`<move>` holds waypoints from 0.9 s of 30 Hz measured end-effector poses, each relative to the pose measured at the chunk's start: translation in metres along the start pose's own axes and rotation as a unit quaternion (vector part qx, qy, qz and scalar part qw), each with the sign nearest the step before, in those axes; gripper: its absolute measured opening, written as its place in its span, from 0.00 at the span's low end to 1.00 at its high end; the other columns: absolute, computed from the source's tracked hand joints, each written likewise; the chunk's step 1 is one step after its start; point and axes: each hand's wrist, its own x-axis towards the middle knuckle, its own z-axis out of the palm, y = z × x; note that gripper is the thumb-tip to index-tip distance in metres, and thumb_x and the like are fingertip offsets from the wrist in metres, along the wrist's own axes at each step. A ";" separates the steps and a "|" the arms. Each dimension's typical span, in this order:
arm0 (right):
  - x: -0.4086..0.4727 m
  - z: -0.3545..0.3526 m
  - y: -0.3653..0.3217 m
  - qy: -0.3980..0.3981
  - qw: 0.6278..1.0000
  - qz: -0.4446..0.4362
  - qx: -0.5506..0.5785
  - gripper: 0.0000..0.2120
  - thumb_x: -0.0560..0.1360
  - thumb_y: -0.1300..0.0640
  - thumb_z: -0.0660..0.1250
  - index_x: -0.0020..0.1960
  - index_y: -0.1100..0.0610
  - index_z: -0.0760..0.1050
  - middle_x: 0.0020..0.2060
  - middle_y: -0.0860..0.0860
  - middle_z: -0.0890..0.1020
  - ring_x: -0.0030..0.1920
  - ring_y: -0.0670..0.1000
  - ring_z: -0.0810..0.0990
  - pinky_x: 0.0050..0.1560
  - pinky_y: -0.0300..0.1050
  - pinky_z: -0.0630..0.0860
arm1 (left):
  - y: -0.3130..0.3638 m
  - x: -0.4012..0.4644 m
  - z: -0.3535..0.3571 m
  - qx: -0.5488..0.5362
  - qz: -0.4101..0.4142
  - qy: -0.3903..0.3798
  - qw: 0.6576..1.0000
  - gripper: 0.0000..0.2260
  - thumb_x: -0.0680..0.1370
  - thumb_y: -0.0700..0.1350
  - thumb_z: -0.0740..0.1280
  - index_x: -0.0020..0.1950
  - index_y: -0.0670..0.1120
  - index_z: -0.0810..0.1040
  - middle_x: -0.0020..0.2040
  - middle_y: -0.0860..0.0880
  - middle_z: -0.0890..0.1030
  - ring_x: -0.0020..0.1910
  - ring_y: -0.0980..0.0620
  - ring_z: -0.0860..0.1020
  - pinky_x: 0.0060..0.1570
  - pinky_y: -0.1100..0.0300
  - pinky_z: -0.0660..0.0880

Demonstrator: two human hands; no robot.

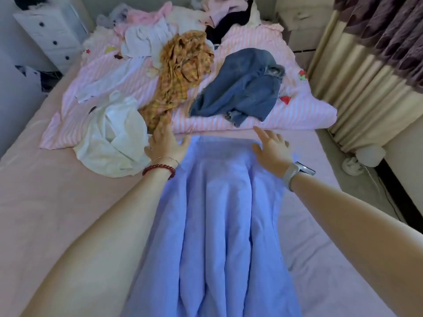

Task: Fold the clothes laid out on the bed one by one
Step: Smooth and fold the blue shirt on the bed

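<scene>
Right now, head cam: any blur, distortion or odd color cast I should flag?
Head view: strong wide-angle bend, the forearms balloon toward the bottom corners and the curtain leans. Soft overall; the far pile is smeared. Bluish cast on the blue garment, brightest near the right hand. Left hand slightly blurred at its fingertips. No hard shadows or glare.

Bare arms; red bead bracelet (159, 169) left, grey watch (295, 171) right.

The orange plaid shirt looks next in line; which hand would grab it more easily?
Probably the left hand: its fingertips already reach the orange plaid shirt, whereas the right hand rests on the blue garment.
</scene>
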 end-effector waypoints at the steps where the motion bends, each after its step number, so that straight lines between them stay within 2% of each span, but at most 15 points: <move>1: -0.001 0.022 0.011 -0.022 1.000 0.008 0.002 0.24 0.80 0.53 0.56 0.75 0.51 0.56 0.71 0.53 0.64 0.69 0.57 0.62 0.66 0.53 0.60 | -0.008 -0.002 0.023 0.041 0.001 -0.008 0.999 0.26 0.76 0.55 0.62 0.71 0.48 0.62 0.71 0.44 0.63 0.70 0.42 0.61 0.67 0.43 0.57; 5: -0.046 0.103 0.060 -0.068 0.992 0.081 0.063 0.23 0.79 0.58 0.57 0.73 0.57 0.59 0.70 0.56 0.65 0.69 0.58 0.63 0.67 0.52 0.62 | -0.049 -0.056 0.112 0.082 0.088 -0.084 0.989 0.26 0.77 0.53 0.62 0.74 0.50 0.61 0.75 0.47 0.58 0.74 0.46 0.54 0.70 0.40 0.51; 7: -0.079 0.135 0.081 -0.093 0.984 0.136 0.074 0.24 0.79 0.59 0.58 0.73 0.59 0.59 0.70 0.57 0.65 0.69 0.59 0.63 0.66 0.54 0.62 | -0.070 -0.096 0.150 0.107 0.134 -0.151 0.974 0.27 0.77 0.55 0.61 0.75 0.52 0.59 0.77 0.49 0.53 0.75 0.47 0.50 0.70 0.38 0.49; 9: -0.108 0.157 0.096 -0.081 0.968 0.213 0.101 0.25 0.78 0.59 0.59 0.73 0.60 0.59 0.70 0.57 0.65 0.69 0.59 0.63 0.65 0.55 0.63 | -0.087 -0.126 0.181 0.150 0.165 -0.207 0.953 0.29 0.77 0.60 0.59 0.75 0.56 0.55 0.77 0.50 0.48 0.76 0.46 0.46 0.70 0.38 0.47; 11: -0.131 0.171 0.107 -0.056 0.949 0.289 0.115 0.26 0.78 0.58 0.61 0.73 0.61 0.58 0.69 0.59 0.66 0.68 0.61 0.63 0.64 0.56 0.63 | -0.104 -0.139 0.205 0.196 0.168 -0.251 0.933 0.30 0.76 0.63 0.56 0.76 0.58 0.51 0.77 0.50 0.44 0.76 0.45 0.43 0.69 0.37 0.45; 14: -0.153 0.181 0.123 -0.041 0.932 0.335 0.134 0.26 0.77 0.55 0.64 0.71 0.63 0.62 0.63 0.60 0.71 0.64 0.61 0.67 0.61 0.53 0.64 | -0.127 -0.133 0.225 0.237 0.128 -0.311 0.911 0.31 0.76 0.67 0.52 0.75 0.60 0.45 0.77 0.51 0.40 0.75 0.45 0.39 0.69 0.36 0.44; 16: -0.155 0.180 0.129 -0.058 0.902 0.374 0.207 0.18 0.76 0.55 0.64 0.63 0.61 0.70 0.51 0.56 0.78 0.53 0.58 0.75 0.51 0.46 0.72 | -0.131 -0.126 0.226 0.262 0.128 -0.341 0.894 0.32 0.76 0.67 0.51 0.75 0.60 0.43 0.77 0.52 0.39 0.75 0.45 0.38 0.69 0.36 0.44; 18: -0.157 0.174 0.130 -0.074 0.865 0.404 0.288 0.09 0.75 0.56 0.65 0.53 0.58 0.73 0.37 0.50 0.77 0.39 0.54 0.76 0.35 0.41 0.71 | -0.128 -0.121 0.221 0.259 0.124 -0.364 0.886 0.31 0.77 0.64 0.54 0.75 0.60 0.44 0.77 0.52 0.39 0.75 0.45 0.38 0.69 0.36 0.45; 19: -0.159 0.169 0.129 -0.065 0.863 0.404 0.295 0.05 0.75 0.57 0.64 0.49 0.58 0.72 0.34 0.48 0.74 0.37 0.54 0.74 0.31 0.42 0.68 | -0.124 -0.119 0.217 0.239 0.112 -0.373 0.890 0.30 0.77 0.62 0.56 0.75 0.60 0.46 0.77 0.52 0.40 0.75 0.46 0.39 0.69 0.37 0.45; 21: -0.168 0.158 0.124 -0.012 0.884 0.399 0.243 0.03 0.75 0.58 0.63 0.46 0.58 0.71 0.32 0.49 0.73 0.38 0.56 0.73 0.34 0.44 0.63 | -0.114 -0.116 0.207 0.148 0.071 -0.362 0.918 0.27 0.78 0.54 0.61 0.75 0.57 0.56 0.77 0.49 0.46 0.76 0.46 0.44 0.71 0.42 0.49; 23: -0.180 0.144 0.109 0.059 0.903 0.366 0.216 0.05 0.76 0.59 0.62 0.51 0.59 0.73 0.35 0.50 0.76 0.39 0.56 0.74 0.37 0.44 0.64 | -0.101 -0.115 0.196 0.001 0.042 -0.304 0.952 0.21 0.78 0.46 0.64 0.71 0.48 0.67 0.75 0.42 0.58 0.74 0.46 0.54 0.70 0.55 0.54; 24: -0.185 0.136 0.096 0.050 0.914 0.314 0.251 0.10 0.76 0.61 0.63 0.57 0.59 0.73 0.40 0.51 0.78 0.41 0.53 0.75 0.39 0.42 0.66 | -0.095 -0.114 0.190 -0.061 0.032 -0.276 0.959 0.18 0.78 0.42 0.64 0.68 0.43 0.71 0.72 0.39 0.64 0.72 0.46 0.60 0.68 0.60 0.56; 25: -0.190 0.131 0.081 -0.012 0.926 0.231 0.299 0.16 0.76 0.62 0.63 0.64 0.59 0.71 0.46 0.51 0.78 0.46 0.50 0.76 0.45 0.37 0.67 | -0.092 -0.113 0.184 -0.109 0.018 -0.257 0.960 0.16 0.78 0.40 0.64 0.65 0.41 0.73 0.68 0.39 0.69 0.69 0.46 0.65 0.66 0.62 0.58; 26: -0.195 0.129 0.066 -0.109 0.929 0.133 0.326 0.21 0.76 0.63 0.63 0.69 0.59 0.67 0.53 0.52 0.77 0.53 0.48 0.75 0.52 0.32 0.66 | -0.089 -0.110 0.176 -0.146 -0.007 -0.245 0.958 0.14 0.78 0.40 0.64 0.63 0.40 0.75 0.65 0.40 0.73 0.67 0.45 0.68 0.66 0.62 0.59; 27: -0.202 0.132 0.053 -0.199 0.925 0.048 0.321 0.24 0.76 0.63 0.63 0.71 0.59 0.64 0.59 0.53 0.75 0.59 0.47 0.72 0.58 0.27 0.62 | -0.087 -0.106 0.168 -0.176 -0.039 -0.237 0.955 0.12 0.78 0.40 0.63 0.61 0.40 0.76 0.63 0.40 0.75 0.65 0.45 0.70 0.66 0.60 0.62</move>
